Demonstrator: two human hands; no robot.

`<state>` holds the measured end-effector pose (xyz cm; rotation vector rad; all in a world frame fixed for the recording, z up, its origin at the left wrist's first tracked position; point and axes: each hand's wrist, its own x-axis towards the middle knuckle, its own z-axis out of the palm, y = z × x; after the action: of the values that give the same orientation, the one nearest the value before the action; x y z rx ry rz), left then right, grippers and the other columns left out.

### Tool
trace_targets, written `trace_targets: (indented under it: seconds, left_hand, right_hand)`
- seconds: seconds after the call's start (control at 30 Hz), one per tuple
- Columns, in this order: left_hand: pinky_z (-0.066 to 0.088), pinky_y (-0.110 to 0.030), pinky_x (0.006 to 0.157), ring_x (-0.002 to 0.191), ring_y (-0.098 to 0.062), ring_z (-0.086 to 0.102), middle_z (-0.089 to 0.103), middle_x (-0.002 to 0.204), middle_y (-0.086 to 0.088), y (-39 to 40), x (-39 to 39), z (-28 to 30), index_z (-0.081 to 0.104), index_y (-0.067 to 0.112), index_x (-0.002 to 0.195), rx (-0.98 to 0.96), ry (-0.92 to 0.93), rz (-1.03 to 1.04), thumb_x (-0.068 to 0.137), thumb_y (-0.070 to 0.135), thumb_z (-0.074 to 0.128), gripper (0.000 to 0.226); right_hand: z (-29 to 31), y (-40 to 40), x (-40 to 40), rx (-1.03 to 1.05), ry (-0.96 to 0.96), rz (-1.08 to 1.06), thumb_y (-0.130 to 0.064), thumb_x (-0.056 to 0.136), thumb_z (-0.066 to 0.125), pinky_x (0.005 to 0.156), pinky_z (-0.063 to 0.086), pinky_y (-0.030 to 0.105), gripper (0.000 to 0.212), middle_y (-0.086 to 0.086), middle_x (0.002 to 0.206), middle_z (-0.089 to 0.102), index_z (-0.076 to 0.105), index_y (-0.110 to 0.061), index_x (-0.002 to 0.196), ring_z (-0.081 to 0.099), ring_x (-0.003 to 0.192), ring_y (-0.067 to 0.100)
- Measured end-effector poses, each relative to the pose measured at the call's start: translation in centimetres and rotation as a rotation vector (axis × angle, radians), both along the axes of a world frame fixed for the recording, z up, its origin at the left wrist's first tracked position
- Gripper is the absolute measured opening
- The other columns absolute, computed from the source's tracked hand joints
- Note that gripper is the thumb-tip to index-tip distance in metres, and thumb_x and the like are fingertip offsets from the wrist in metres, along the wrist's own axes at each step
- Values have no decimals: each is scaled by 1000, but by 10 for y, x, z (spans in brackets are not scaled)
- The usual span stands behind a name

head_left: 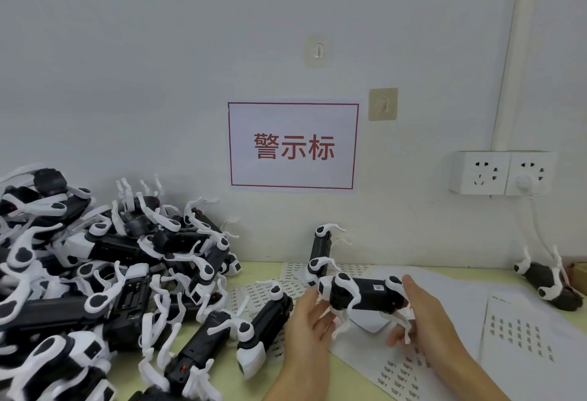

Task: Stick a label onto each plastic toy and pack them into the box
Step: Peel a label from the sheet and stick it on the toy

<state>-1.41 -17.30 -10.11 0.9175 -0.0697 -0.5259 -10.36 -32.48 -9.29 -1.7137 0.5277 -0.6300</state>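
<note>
Closest to us, two hands hold one toy dog (365,294) up above the table (349,381). The left hand (306,321) curls round its front end, and the right hand (425,311) curls round its back end. A small white label (378,287) already sits on the dog's black back, so this one looks ready to pack. Under the hands lie label sheets (521,334) with many stickers left. To the left is a big pile of toy dogs (104,273), probably still waiting for labels. Farther back, one dog (320,249) leans on the wall. Another dog (549,283) lies far right, beside a brown corner (579,268) that may be the box. Most of the job looks undone.
</note>
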Motion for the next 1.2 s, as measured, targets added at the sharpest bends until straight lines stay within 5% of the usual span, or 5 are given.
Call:
trace_targets:
  seconds: [0.17, 0.53, 0.7, 0.87, 1.2]
  left_hand:
    - [52, -30, 73, 95, -16, 72, 69, 111, 4, 2, 3, 8, 61, 36, 115, 164, -216, -28, 98, 35, 58, 18]
    - [50, -51, 102, 107, -28, 68, 71, 114, -5, 5, 1, 0, 62, 30, 122, 196, -252, 35, 103, 14, 52, 27]
    - [55, -46, 83, 99, -32, 71, 75, 103, -5, 7, 2, 3, 66, 30, 114, 147, -234, 39, 99, 11, 58, 25]
    - [58, -34, 62, 85, -30, 75, 69, 108, -15, 12, -2, 16, 67, 18, 110, 131, -300, 23, 81, 8, 79, 33]
    - [61, -31, 69, 82, -28, 75, 74, 99, -11, 2, -28, 43, 72, 21, 101, 205, -605, 27, 88, 9, 72, 18]
  right_hand:
    - [-3, 12, 1, -294, -209, -75, -29, 102, 45, 45, 44, 17, 23, -5, 76, 70, 67, -26, 97, 64, 49, 26]
    - [-2, 17, 6, -625, -162, -64, -59, 92, 31, 71, 55, 41, 35, -16, 98, 57, 55, -40, 107, 62, 76, 14]
    - [2, 14, 4, -627, -205, -73, -58, 92, 35, 67, 54, 39, 30, -15, 94, 58, 56, -39, 103, 62, 71, 16]
    - [10, 4, -1, -425, -264, -35, -38, 102, 32, 60, 47, 18, 29, -5, 95, 67, 61, -32, 101, 64, 66, 21]
    - [38, -15, -53, 316, -248, 156, -28, 98, 47, 85, 53, 42, 33, 14, 115, 70, 62, -4, 114, 69, 103, 35]
